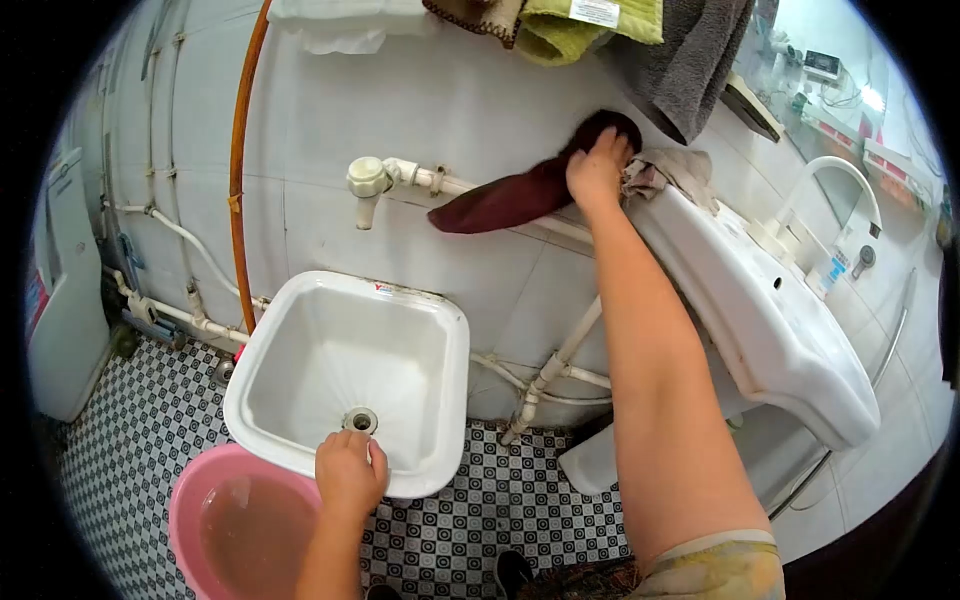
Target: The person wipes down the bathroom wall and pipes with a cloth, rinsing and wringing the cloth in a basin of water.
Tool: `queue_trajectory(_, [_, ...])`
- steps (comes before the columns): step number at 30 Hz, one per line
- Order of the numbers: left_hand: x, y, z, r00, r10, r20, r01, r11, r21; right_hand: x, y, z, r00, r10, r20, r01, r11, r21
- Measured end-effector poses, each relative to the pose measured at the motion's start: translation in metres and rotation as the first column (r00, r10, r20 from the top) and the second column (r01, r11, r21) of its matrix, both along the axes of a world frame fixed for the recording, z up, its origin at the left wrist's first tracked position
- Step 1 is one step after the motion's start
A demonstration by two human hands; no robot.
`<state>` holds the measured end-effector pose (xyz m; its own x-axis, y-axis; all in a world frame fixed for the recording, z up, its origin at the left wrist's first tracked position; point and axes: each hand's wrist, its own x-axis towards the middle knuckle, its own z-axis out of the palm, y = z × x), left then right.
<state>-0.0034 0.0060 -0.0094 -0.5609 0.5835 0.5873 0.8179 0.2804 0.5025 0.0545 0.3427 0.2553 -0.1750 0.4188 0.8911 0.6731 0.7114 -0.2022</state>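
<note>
My right hand (600,168) is stretched out to the wall beside the washbasin, its fingers closed on a dark maroon cloth (510,203). The cloth trails to the left in front of the white wall pipe, and its far end narrows. A crumpled greyish cloth (680,175) lies on the basin's corner, close to that hand. My left hand (350,472) is curled into a loose fist at the front rim of the square white sink (453,400). Nothing shows in it; the palm side is hidden.
A pink basin (190,490) of murky water stands on the patterned floor at lower left. The white tap (370,180) juts from the wall above the sink. The washbasin (740,290) with its curved faucet (850,165) is at right. Towels (680,65) hang overhead.
</note>
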Motion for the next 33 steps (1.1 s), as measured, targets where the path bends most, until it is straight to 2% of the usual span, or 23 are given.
queue_trajectory(2, [-0.001, -0.003, -0.002, 1.0, -0.005, 0.004, 0.005, 1.0, -0.009, 0.006, 0.014, -0.025, 0.998, -0.045, 0.048, 0.043, 0.998, 0.045])
queue_trajectory(5, [0.001, 0.001, -0.003, 1.0, 0.005, -0.023, -0.005, 1.0, -0.009, 0.012, 0.012, -0.071, 0.993, -0.104, 0.05, 0.106, 0.994, -0.02])
queue_trajectory(8, [-0.002, -0.002, -0.004, 0.999, -0.007, -0.039, 0.006, 1.0, -0.024, 0.025, 0.011, -0.071, 0.997, -0.01, 0.082, 0.016, 0.997, -0.072])
queue_trajectory(9, [-0.002, -0.001, -0.005, 0.999, -0.001, -0.049, 0.0, 1.0, -0.02, 0.026, 0.007, -0.063, 0.996, -0.015, 0.083, 0.021, 0.997, -0.071])
queue_trajectory(11, [0.0, 0.0, -0.005, 0.998, 0.0, -0.056, -0.001, 1.0, -0.016, 0.023, -0.006, -0.031, 0.995, 0.069, 0.07, -0.049, 0.966, -0.253])
queue_trajectory(12, [0.0, -0.001, -0.004, 0.998, -0.013, -0.055, 0.012, 1.0, -0.024, 0.016, -0.008, -0.018, 0.998, 0.037, 0.055, -0.022, 0.968, -0.249])
queue_trajectory(14, [-0.003, -0.002, -0.004, 0.999, -0.001, -0.053, 0.0, 1.0, -0.025, -0.001, 0.004, 0.001, 0.989, -0.066, 0.131, 0.07, 0.997, -0.019])
queue_trajectory(15, [-0.002, -0.002, -0.004, 0.999, 0.0, -0.046, -0.001, 1.0, -0.029, -0.011, 0.012, 0.017, 0.958, -0.119, 0.26, 0.101, 0.992, 0.081])
queue_trajectory(17, [-0.002, -0.001, -0.004, 0.999, 0.005, -0.037, -0.006, 0.999, -0.035, -0.03, 0.0, 0.042, 0.947, -0.148, 0.285, 0.15, 0.989, 0.017])
queue_trajectory(18, [-0.001, -0.001, -0.003, 0.999, 0.004, -0.043, -0.006, 0.999, -0.042, -0.034, 0.003, 0.033, 0.946, -0.147, 0.29, 0.15, 0.989, 0.014])
queue_trajectory(20, [-0.001, 0.001, -0.002, 0.999, 0.008, -0.045, -0.01, 0.999, -0.041, -0.044, 0.015, 0.011, 0.963, -0.086, 0.255, 0.053, 0.99, 0.131])
queue_trajectory(21, [-0.001, 0.001, -0.003, 0.999, 0.005, -0.05, -0.007, 0.999, -0.036, -0.045, 0.013, -0.006, 0.941, -0.111, 0.32, 0.059, 0.984, 0.17])
queue_trajectory(23, [-0.002, 0.0, -0.004, 0.998, -0.001, -0.056, -0.001, 0.999, -0.034, -0.037, 0.001, -0.032, 0.923, 0.068, 0.379, -0.124, 0.985, 0.124])
queue_trajectory(26, [-0.001, -0.002, -0.004, 0.998, -0.016, -0.054, 0.014, 1.0, -0.025, -0.011, -0.019, -0.038, 0.717, 0.204, 0.667, -0.227, 0.972, -0.053])
queue_trajectory(27, [-0.002, -0.002, -0.005, 0.999, -0.026, -0.043, 0.024, 0.999, -0.04, -0.007, -0.016, -0.033, 0.717, 0.204, 0.666, -0.229, 0.972, -0.052])
queue_trajectory(29, [-0.004, -0.004, -0.003, 0.999, -0.02, -0.031, 0.018, 0.998, -0.052, -0.011, -0.002, -0.015, 0.841, 0.073, 0.535, -0.157, 0.981, 0.112])
queue_trajectory(31, [-0.003, -0.003, -0.002, 0.999, -0.032, -0.003, 0.032, 0.998, -0.048, -0.029, 0.038, 0.013, 0.933, -0.181, 0.311, 0.076, 0.944, 0.32])
queue_trajectory(33, [-0.002, -0.003, 0.001, 1.0, -0.029, 0.006, 0.029, 0.997, -0.076, -0.039, 0.017, 0.045, 0.985, -0.042, 0.17, 0.008, 0.98, 0.198])
